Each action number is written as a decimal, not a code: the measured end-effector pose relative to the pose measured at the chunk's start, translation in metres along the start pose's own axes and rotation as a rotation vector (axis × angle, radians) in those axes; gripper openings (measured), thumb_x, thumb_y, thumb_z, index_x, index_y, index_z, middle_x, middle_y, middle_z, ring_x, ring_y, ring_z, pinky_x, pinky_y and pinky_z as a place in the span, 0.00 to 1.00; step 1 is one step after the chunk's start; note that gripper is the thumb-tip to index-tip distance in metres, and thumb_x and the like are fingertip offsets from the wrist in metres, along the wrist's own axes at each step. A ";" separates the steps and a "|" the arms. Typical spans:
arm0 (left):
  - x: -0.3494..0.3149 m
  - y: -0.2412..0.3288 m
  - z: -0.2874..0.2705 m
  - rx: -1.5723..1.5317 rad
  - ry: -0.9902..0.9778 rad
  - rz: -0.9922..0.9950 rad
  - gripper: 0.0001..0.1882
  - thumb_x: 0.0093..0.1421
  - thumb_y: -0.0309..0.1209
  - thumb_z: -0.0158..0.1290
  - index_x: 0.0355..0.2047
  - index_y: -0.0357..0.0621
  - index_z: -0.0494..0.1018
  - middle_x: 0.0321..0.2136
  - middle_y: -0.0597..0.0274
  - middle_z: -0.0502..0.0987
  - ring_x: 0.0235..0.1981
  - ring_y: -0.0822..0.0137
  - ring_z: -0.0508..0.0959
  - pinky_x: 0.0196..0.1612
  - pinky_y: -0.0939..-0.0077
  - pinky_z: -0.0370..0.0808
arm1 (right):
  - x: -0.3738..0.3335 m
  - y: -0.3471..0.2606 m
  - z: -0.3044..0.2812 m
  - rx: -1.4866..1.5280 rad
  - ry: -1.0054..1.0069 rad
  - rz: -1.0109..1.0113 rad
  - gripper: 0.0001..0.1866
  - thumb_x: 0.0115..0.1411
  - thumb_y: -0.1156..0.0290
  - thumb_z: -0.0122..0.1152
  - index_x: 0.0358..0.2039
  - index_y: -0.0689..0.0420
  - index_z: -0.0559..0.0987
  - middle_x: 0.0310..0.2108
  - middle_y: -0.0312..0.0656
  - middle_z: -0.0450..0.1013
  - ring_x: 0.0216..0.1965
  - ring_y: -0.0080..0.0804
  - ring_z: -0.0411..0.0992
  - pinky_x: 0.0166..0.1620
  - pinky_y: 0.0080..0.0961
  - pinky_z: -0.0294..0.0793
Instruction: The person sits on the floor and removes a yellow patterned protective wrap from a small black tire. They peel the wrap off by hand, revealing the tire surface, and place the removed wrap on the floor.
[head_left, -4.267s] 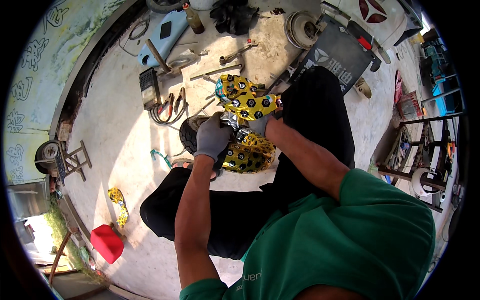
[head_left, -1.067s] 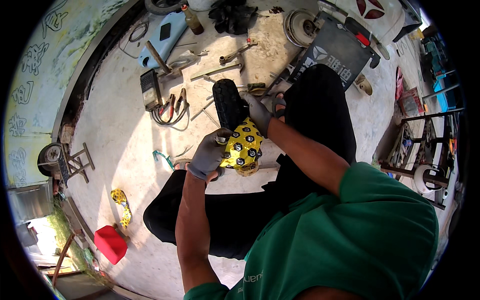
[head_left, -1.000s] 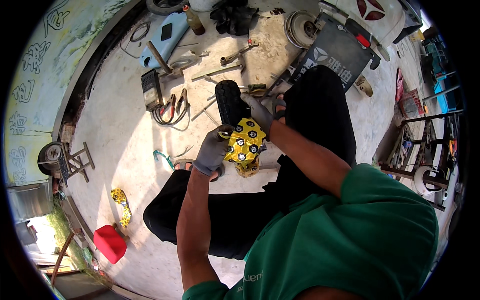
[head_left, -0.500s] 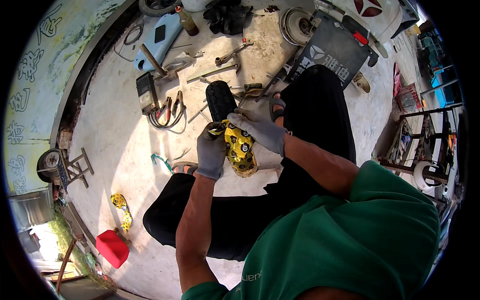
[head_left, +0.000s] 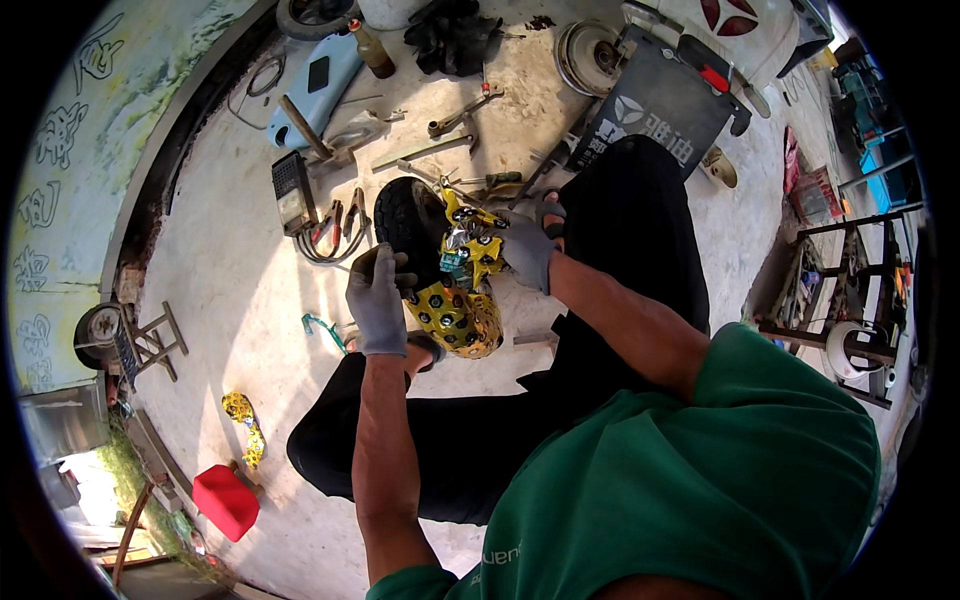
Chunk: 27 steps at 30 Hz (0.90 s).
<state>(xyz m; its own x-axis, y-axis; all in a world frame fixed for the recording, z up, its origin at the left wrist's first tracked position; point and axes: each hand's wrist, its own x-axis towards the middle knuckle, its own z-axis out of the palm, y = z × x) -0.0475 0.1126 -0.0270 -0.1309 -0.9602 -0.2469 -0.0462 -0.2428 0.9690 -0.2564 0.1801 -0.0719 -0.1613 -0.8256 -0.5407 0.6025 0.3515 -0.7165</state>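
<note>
A black tyre [head_left: 404,222] with knobby tread stands between my feet, its lower part still covered in yellow patterned wrapping [head_left: 455,318]. The upper wrapping is torn loose and bunched into a crumpled strip [head_left: 478,250], with silver and teal patches showing. My gloved right hand [head_left: 525,252] is closed on this loose strip at the tyre's right side. At the tyre's left edge is my gloved left hand [head_left: 378,298], fingers loosely bent and apart, with nothing visible in them. Whether its fingertips touch the tyre, I cannot tell.
Beyond the tyre lie wrenches [head_left: 464,112], a hammer [head_left: 306,128] and a dark box [head_left: 293,190] with clamp cables [head_left: 340,228]. A grey panel [head_left: 640,110] is at the far right. A yellow wrapping scrap [head_left: 245,428] and red container [head_left: 226,502] lie left.
The wrapping has been pulled off the tyre's upper part, baring more black rubber. My left hand has moved left and let go of the wrapping; my right hand has shifted slightly right with the torn strip.
</note>
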 end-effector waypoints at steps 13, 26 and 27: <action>-0.018 -0.010 0.022 -0.414 -0.586 -0.069 0.17 0.69 0.30 0.44 0.55 0.37 0.68 0.45 0.52 0.78 0.44 0.61 0.80 0.49 0.65 0.77 | 0.098 0.118 -0.063 -0.181 -0.223 0.435 0.15 0.65 0.64 0.51 0.47 0.57 0.78 0.38 0.41 0.79 0.37 0.33 0.78 0.40 0.33 0.77; -0.004 -0.072 0.003 0.380 -0.776 0.006 0.51 0.52 0.34 0.67 0.68 0.33 0.46 0.61 0.41 0.61 0.56 0.58 0.71 0.58 0.68 0.71 | 0.092 0.084 -0.075 0.077 -0.528 0.452 0.15 0.66 0.63 0.47 0.44 0.55 0.79 0.36 0.41 0.80 0.34 0.32 0.79 0.38 0.34 0.78; 0.001 -0.070 0.002 0.352 -0.816 -0.029 0.51 0.53 0.32 0.66 0.68 0.33 0.46 0.62 0.42 0.61 0.55 0.59 0.72 0.57 0.69 0.72 | 0.093 0.085 -0.076 0.089 -0.530 0.450 0.15 0.66 0.62 0.47 0.44 0.55 0.79 0.36 0.41 0.80 0.34 0.32 0.79 0.38 0.35 0.78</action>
<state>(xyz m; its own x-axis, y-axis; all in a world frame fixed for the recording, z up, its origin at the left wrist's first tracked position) -0.0461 0.1288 -0.0948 -0.7837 -0.5243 -0.3330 -0.3442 -0.0798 0.9355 -0.2792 0.1666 -0.2164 0.5079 -0.7203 -0.4725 0.5865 0.6909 -0.4227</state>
